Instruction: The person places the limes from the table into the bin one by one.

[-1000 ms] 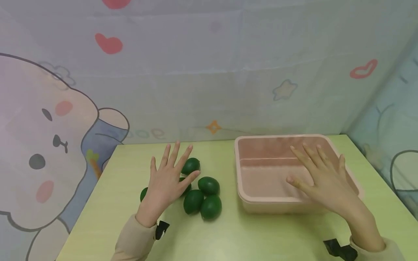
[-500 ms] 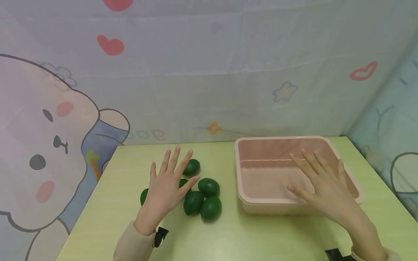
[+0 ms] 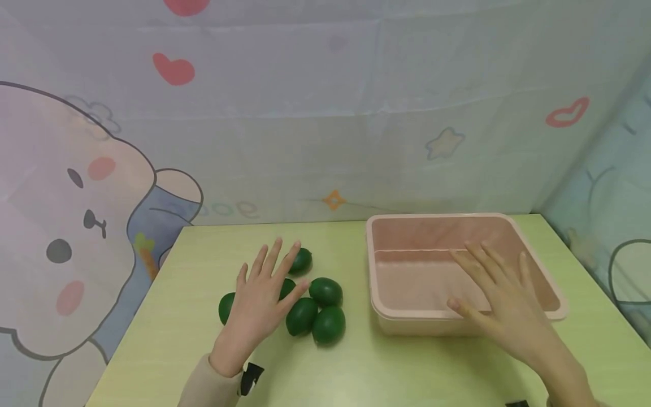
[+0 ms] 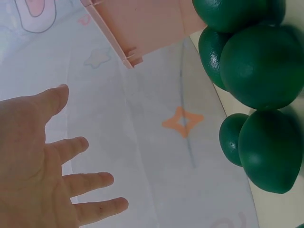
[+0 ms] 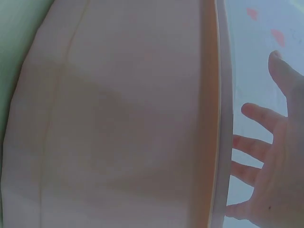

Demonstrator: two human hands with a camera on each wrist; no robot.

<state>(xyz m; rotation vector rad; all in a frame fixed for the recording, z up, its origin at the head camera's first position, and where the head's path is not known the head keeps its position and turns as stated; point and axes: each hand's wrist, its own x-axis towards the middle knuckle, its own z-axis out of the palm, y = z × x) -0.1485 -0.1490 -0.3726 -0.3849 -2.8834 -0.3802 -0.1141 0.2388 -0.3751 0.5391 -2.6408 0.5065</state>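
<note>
My left hand (image 3: 256, 299) hovers with fingers spread over a loose group of dark green, lime-like fruits (image 3: 325, 292), partly covering some of them. In the left wrist view the palm (image 4: 28, 166) faces in with nothing held, and several glossy green fruits (image 4: 270, 149) show at the right. My right hand (image 3: 508, 311) hangs, fingers spread, above the front right part of a pink rectangular plastic basin (image 3: 422, 314). The right wrist view shows the basin's outer wall (image 5: 128, 114) close up, with the fingers (image 5: 251, 147) beyond its rim. Neither hand holds anything.
Everything stands on a light yellow-green table (image 3: 351, 373). A pale printed cloth (image 3: 305, 113) with hearts and a cartoon animal hangs behind the table's back edge, and another cloth (image 3: 615, 198) hangs along the right side.
Both hands have sunk slightly, their fingertips now lower in the head view. The fruits and the basin have stayed where they were.
</note>
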